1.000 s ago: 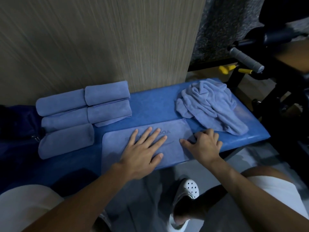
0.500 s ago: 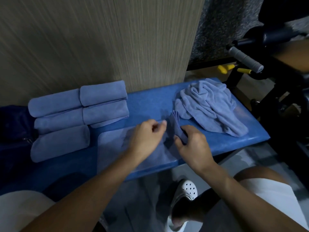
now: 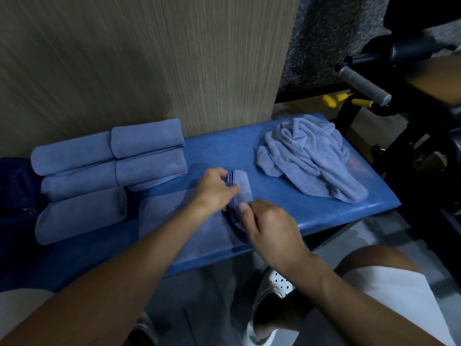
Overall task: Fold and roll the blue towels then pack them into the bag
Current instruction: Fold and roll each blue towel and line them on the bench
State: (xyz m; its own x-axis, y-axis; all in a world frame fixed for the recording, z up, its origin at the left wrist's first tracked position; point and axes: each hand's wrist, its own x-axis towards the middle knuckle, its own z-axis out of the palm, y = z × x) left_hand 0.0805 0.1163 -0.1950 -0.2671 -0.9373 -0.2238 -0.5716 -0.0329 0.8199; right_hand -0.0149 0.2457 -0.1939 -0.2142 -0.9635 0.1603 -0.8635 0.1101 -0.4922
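A folded blue towel (image 3: 174,216) lies flat on the blue bench (image 3: 311,216), its right end wound into a small roll (image 3: 240,188). My left hand (image 3: 214,191) grips the far end of that roll with curled fingers. My right hand (image 3: 269,223) grips the near end of the roll. Several finished rolled towels (image 3: 109,168) sit in rows at the bench's left. A crumpled blue towel (image 3: 309,156) lies at the right end. The dark blue bag (image 3: 15,186) shows at the far left edge, mostly out of view.
A wood-grain wall panel (image 3: 149,58) rises right behind the bench. Black exercise equipment with a grey handle (image 3: 364,83) and yellow knobs stands at the right. My knees and a white perforated shoe (image 3: 277,283) are below the bench's front edge.
Both hands went from pressing the flat towel to lifting its right edge, and have now rolled that end leftward into a small roll.
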